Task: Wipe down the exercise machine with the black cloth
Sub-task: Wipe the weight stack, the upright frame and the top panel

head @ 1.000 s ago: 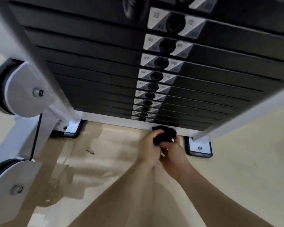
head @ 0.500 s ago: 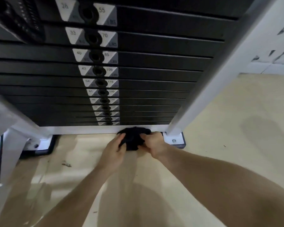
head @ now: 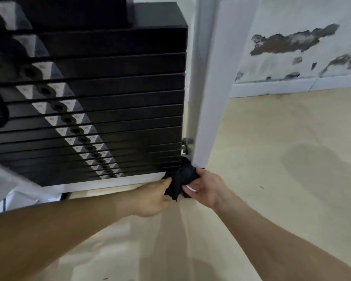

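Black cloth point(head: 181, 177) bunched against white upright point(head: 208, 88), beside weight stack point(head: 120, 98).

We're down at floor level in a gym or workout room: a tall weight stack point(head: 109, 98) of black plates with numbered labels fills the view beside a white frame post point(head: 209, 88). Behind, bare pale flooring point(head: 282, 138) meets a wall point(head: 302, 47) with peeling paint.
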Tool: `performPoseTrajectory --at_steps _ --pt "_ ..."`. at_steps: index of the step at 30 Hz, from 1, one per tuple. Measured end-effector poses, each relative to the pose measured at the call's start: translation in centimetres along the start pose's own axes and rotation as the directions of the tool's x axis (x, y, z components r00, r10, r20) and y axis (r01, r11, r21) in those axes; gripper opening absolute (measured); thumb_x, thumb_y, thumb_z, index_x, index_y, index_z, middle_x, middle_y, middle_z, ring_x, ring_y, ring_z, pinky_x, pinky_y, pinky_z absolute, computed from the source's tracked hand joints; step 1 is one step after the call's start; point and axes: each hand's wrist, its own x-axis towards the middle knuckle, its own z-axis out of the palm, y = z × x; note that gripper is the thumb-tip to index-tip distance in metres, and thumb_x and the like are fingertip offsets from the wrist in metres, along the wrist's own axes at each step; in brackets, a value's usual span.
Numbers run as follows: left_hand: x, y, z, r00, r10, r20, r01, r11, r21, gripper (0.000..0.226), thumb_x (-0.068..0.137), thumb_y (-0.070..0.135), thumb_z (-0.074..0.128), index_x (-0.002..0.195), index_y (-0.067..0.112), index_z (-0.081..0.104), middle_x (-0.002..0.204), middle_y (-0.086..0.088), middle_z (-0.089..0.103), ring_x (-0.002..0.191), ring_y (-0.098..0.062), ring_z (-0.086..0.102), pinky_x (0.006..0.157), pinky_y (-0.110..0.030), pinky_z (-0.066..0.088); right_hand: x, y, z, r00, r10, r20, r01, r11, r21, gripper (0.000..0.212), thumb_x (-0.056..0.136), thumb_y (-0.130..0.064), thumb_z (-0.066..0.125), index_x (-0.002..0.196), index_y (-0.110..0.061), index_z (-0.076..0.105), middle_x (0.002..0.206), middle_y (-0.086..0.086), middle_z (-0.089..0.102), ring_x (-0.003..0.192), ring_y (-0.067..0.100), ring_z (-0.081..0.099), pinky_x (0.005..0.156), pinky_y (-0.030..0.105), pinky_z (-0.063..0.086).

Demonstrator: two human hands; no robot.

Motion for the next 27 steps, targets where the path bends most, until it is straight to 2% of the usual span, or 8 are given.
performPoseTrajectory --at_steps 6,10,13,15,18,21,25,27 --pt "4.4 5.9 3.1 0.895 -0.35 -0.277 0.183 0.854 -0.486 0.037 0.097 0.031 0.048 0.13 0.016 0.047 0.119 -0.008 0.063 0.107 -0.026 0.059 0.085 -0.03 0.047 -1.0 -1.2 -1.0 0.973 -0.227 0.028 0.224 0.97 0.097 0.024 0.104 -0.024 0.045 0.104 -0.008 0.063 0.099 0.011 0.068 0.09 0.021 0.063 0.064 0.025 0.054" --pt "5.1 8.2 4.8 0.755 -0.492 -0.434 0.085 0.728 -0.68 0.021 0.096 0.023 0.053 0.112 0.012 0.061 0.103 -0.004 0.068 0.098 -0.024 0.062 0.076 -0.028 0.047 -1.8 -2.0 -2.9 0.92 -0.384 -0.077 0.376 0.921 -0.097 0.03 0.104 -0.022 0.041 0.096 -0.006 0.065 0.091 0.01 0.069 0.072 0.018 0.065 0.054 0.024 0.051" --pt "4.7 7.5 5.6 0.747 -0.524 -0.411 0.031 0.644 -0.764 0.009 0.09 0.02 0.061 0.084 0.02 0.067 0.077 0.004 0.069 0.075 -0.017 0.065 0.066 -0.025 0.052 -1.6 -5.0 -3.9 0.833 -0.514 -0.202 0.481 0.855 -0.194 0.031 0.104 -0.022 0.04 0.086 -0.01 0.062 0.086 0.011 0.062 0.069 0.02 0.057 0.049 0.025 0.046" --pt "4.4 6.7 6.3 0.741 -0.572 -0.352 -0.013 0.512 -0.859 0.017 0.091 0.013 0.059 0.078 0.018 0.069 0.071 0.0 0.07 0.068 -0.022 0.064 0.067 -0.036 0.055 -1.8 -7.4 -3.6 0.847 -0.477 -0.237 0.485 0.874 -0.024 0.026 0.104 -0.019 0.043 0.088 -0.009 0.06 0.087 0.01 0.062 0.073 0.019 0.059 0.051 0.025 0.05" --pt "3.9 7.6 6.1 0.744 -0.621 -0.245 -0.126 0.23 -0.965 0.023 0.097 0.002 0.047 0.093 0.011 0.067 0.087 -0.012 0.072 0.077 -0.029 0.069 0.065 -0.034 0.057 -2.6 -8.4 -2.3 0.917 -0.398 0.04 0.359 0.862 0.358 0.018 0.102 -0.009 0.046 0.096 0.001 0.061 0.098 0.015 0.067 0.092 0.024 0.066 0.072 0.026 0.057" --pt "4.4 9.6 4.9 0.748 -0.615 -0.248 -0.28 0.046 -0.959 0.025 0.101 0.005 0.041 0.106 0.019 0.062 0.096 -0.008 0.071 0.087 -0.028 0.07 0.068 -0.036 0.061 -2.3 -6.1 -1.8 0.774 -0.517 0.364 0.579 0.812 -0.078 0.037 0.087 0.008 0.049 0.118 -0.011 0.058 0.111 0.012 0.068 0.1 0.028 0.065 0.083 0.032 0.057" --pt "5.7 10.1 4.1 0.701 -0.65 -0.292 -0.235 0.175 -0.956 0.016 0.099 0.015 0.046 0.095 0.019 0.061 0.101 -0.012 0.069 0.092 -0.031 0.067 0.08 -0.051 0.057 -0.5 -3.6 -2.5 0.661 -0.568 0.49 0.749 0.456 -0.481 0.054 0.087 -0.003 0.06 0.129 -0.028 0.036 0.119 0.009 0.06 0.102 0.021 0.061 0.079 0.012 0.05" --pt "5.5 10.2 4.1 0.717 -0.639 -0.277 -0.163 0.233 -0.959 0.011 0.096 0.014 0.049 0.094 0.018 0.06 0.1 -0.013 0.068 0.087 -0.03 0.068 0.072 -0.045 0.06 0.5 -4.1 -3.1 0.69 -0.537 0.485 0.698 0.315 -0.643 0.051 0.087 -0.01 0.064 0.131 -0.02 0.039 0.115 0.005 0.062 0.098 0.02 0.061 0.071 0.007 0.046"
